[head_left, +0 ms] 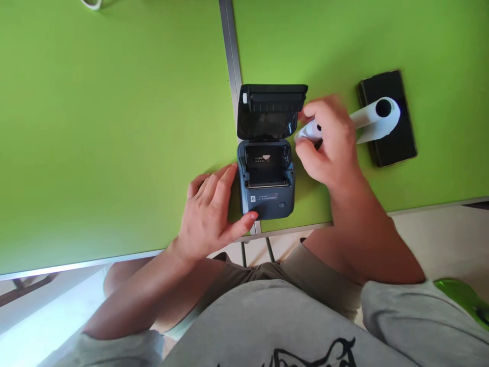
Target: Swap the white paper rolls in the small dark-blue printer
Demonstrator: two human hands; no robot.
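Observation:
A small dark blue-grey label printer (266, 206) sits on the table with its black lid (267, 122) flipped up, showing a bare paper bay. My left hand (208, 211) braces it, fingers against its left side and thumb at the near edge. To the right of the printer, my right hand (332, 140) pinches a small white paper roll (308, 133) between thumb and fingers, beside the lid hinge. Part of that roll is hidden by the hand. Another white roll (369, 116), with a dark core and a loose paper end, lies behind the hand, partly over a black phone (391, 145).
The green table (114, 127) has a metal seam (229, 46) running under the printer and a metal front edge. A white ring-shaped object (91, 4) is cut off at the far left. My legs are below the near edge; a green object (460, 300) stands at the lower right.

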